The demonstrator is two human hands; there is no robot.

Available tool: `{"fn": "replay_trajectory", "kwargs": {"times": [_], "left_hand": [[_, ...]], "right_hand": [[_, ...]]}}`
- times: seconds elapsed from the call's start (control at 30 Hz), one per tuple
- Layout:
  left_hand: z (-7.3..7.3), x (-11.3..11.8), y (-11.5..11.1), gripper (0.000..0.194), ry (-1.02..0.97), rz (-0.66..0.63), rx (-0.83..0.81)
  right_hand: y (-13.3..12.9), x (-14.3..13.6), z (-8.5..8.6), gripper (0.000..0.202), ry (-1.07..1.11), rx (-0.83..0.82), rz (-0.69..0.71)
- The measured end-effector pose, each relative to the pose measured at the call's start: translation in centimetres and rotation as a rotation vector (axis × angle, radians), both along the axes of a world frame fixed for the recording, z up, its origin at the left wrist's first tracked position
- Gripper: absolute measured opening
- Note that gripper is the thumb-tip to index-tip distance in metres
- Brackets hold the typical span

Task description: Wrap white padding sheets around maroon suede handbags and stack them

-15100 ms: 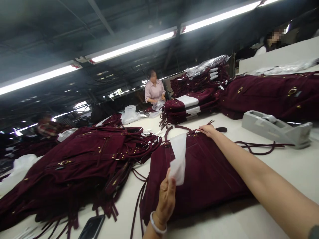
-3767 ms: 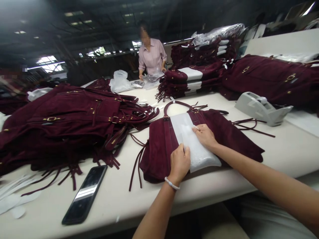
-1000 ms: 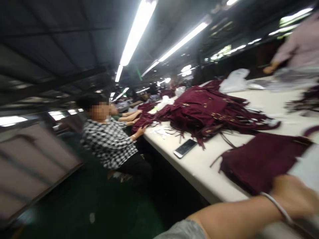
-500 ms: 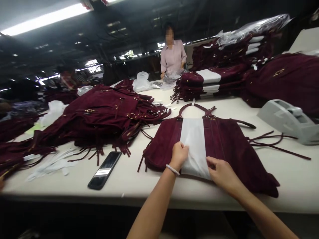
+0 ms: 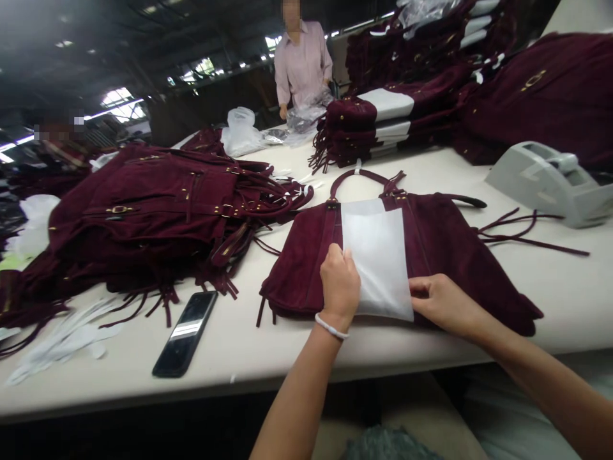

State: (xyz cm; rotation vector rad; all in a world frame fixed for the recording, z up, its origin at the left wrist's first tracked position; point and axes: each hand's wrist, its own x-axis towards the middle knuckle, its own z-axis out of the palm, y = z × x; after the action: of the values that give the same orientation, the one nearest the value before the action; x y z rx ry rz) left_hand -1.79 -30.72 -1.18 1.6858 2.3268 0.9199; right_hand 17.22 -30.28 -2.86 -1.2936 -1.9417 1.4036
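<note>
In front of me a maroon handbag (image 5: 450,255) lies flat on the table, its looped handle pointing away from me. A white paper band (image 5: 376,255) covers the middle of the bag, and two overlapping edges show near its top. My left hand (image 5: 340,281) is closed on the band's left edge, fingers curled in. At the lower right edge, my right hand (image 5: 438,300) pinches the band between thumb and fingers. The part of the band beneath the bag is hidden.
Left of the bag lies a heap of maroon bags (image 5: 143,217), with a phone (image 5: 186,333) and white strips (image 5: 62,342) before it. A grey tape dispenser (image 5: 546,182) stands right. Banded bags (image 5: 349,131) are stacked behind. Across the table stands a person (image 5: 304,64) in a pale shirt.
The band's front layer has shifted right and now lies slanted over the layer beneath. Both hands remain on its edges. The whole view has tilted downward.
</note>
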Motion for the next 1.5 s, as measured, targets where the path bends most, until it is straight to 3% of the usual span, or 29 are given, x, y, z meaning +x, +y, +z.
{"fn": "replay_trajectory", "kwargs": {"times": [0.1,0.23,0.37,0.5,0.6,0.7,0.77,0.9,1.07,1.17,1.23,1.4,1.43,1.5], "left_hand": [[0.0,0.2,1.6,0.008,0.039,-0.07,-0.104],[-1.2,0.5,3.0,0.011,0.06,-0.09,-0.264],[-1.9,1.0,2.9,0.018,0.091,-0.028,-0.273],[-2.1,1.1,2.5,0.019,0.045,0.031,-0.247],[-2.2,0.9,2.6,0.018,-0.004,0.058,-0.217],[-2.4,0.8,2.7,0.019,-0.025,0.078,-0.196],[-2.4,0.8,2.7,0.02,-0.027,0.089,-0.188],[-2.2,0.9,2.6,0.021,-0.019,0.103,-0.171],[-2.1,1.0,2.5,0.023,0.011,0.101,-0.17],[-2.3,1.5,2.7,0.026,0.032,0.094,-0.179],[-2.3,1.9,2.9,0.029,0.047,0.093,-0.187],[-2.1,2.5,3.2,0.029,0.073,0.116,-0.19],[-2.1,2.4,3.2,0.029,0.072,0.119,-0.189],[-2.1,2.3,3.1,0.028,0.064,0.121,-0.185]], "right_hand": [[-0.1,0.1,0.0,0.021,0.005,0.047,0.049],[-0.1,-0.4,-0.1,0.021,-0.011,0.136,0.115],[-0.2,-0.4,0.4,0.024,-0.065,0.234,0.201],[0.2,1.0,2.0,0.028,-0.182,0.236,0.274],[2.5,1.7,3.6,0.034,-0.25,0.288,0.147],[6.6,0.7,5.1,0.045,-0.409,0.364,-0.024],[9.4,-0.7,5.6,0.05,-0.48,0.254,-0.115],[12.6,-3.2,4.7,0.039,-0.313,-0.091,-0.236],[11.0,-3.9,0.9,0.031,-0.226,-0.034,-0.314],[9.3,-3.7,-0.4,0.021,-0.23,0.04,-0.33],[8.7,-3.4,-0.3,0.014,-0.266,0.11,-0.341],[8.6,-3.1,1.8,0.013,-0.333,0.502,-0.377],[8.7,-3.2,2.2,0.019,-0.286,0.477,-0.339],[8.6,-3.4,2.9,0.044,-0.14,0.252,-0.236]]}}
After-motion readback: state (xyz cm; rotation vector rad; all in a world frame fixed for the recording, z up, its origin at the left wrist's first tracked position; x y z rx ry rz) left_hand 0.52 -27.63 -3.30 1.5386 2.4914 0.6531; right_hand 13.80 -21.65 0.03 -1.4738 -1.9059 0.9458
